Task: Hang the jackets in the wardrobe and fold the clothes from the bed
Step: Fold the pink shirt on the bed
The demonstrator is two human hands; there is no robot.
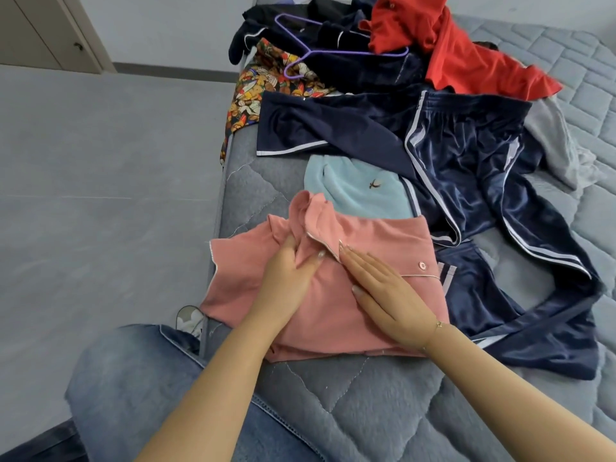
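Observation:
A pink collared shirt (373, 238) lies partly folded on the grey quilted bed (366, 405), near its left edge. My left hand (286, 278) lies on the shirt by the collar, fingers slightly bent, pressing the cloth. My right hand (383, 288) rests flat on the shirt's button placket, fingers straight. Behind the shirt sits a light blue folded garment (356, 188). Navy velvet trousers with white stripes (466, 181) spread to the right.
A pile at the far end holds a red garment (466, 61), dark clothes, a patterned cloth (263, 91), a grey garment (556, 141) and a purple hanger (320, 55). Grey floor lies to the left, a wardrobe door (40, 31) at top left. My denim-clad knee (140, 378) is below.

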